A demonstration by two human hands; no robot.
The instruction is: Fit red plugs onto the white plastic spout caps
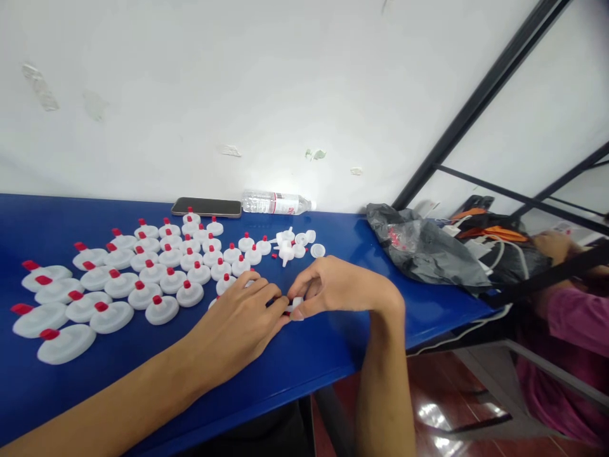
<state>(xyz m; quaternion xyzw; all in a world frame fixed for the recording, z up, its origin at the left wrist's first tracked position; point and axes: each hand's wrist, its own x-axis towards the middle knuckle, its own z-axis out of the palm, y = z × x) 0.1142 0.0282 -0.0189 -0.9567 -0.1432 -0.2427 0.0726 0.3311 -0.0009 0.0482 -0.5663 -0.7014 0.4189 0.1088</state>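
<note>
My right hand (328, 289) is closed in a pinch on a small white nozzle cap (297, 302), mostly covered by the fingers. Against it, the fingertips of my left hand (247, 317) are pressed together on a bit of red, apparently the cap's red tip, largely hidden. To the left stand several rows of white round nozzle caps (162, 311), each with a red tip on top. Behind my hands lies a small heap of loose white nozzle parts (286, 249), with a few red tips among them and a white ring-shaped piece (318, 251) beside it.
On the blue table (323, 355), a phone (207, 207) and a clear plastic bottle (278, 203) lie along the wall. A black plastic bag (409, 251) with a clear bag of red pieces sits at the right, near a black metal frame (476, 95). Another person's sleeve (578, 317) shows beyond.
</note>
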